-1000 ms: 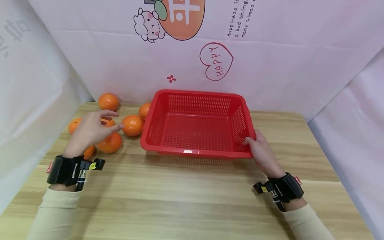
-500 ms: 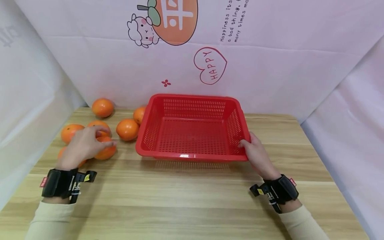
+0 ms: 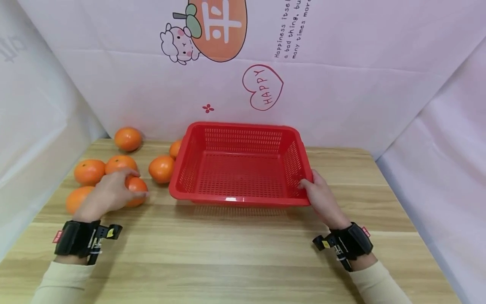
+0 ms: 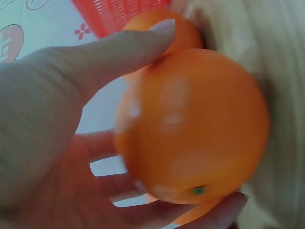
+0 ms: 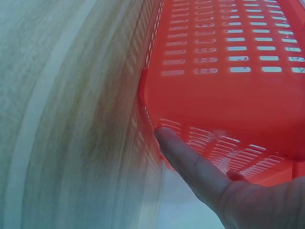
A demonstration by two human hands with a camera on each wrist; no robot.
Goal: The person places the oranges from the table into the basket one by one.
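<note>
My left hand [image 3: 108, 195] is at the left of the table, curled round a smooth orange [image 3: 136, 191]. In the left wrist view that orange [image 4: 195, 126] fills the space between thumb and fingers, a green stem spot showing on it. My right hand [image 3: 322, 198] grips the right front corner of a red plastic basket [image 3: 239, 200]. Its thumb lies over the rim; the other fingers are largely hidden under it in the head view. The basket's slotted wall [image 5: 224, 95] fills much of the right wrist view. Nothing lies inside the basket.
Several more oranges lie around the left hand, such as one at the back [image 3: 128, 139] and one near the wrist [image 3: 79, 199]. Another orange [image 3: 162, 169] sits beside the basket's left wall. A white printed cloth [image 3: 334, 105] hangs behind the wooden table [image 3: 228, 261].
My left hand has come down and nearer to me, from above the oranges to round one of them. The right hand keeps its grip on the basket. The head view has shifted slightly.
</note>
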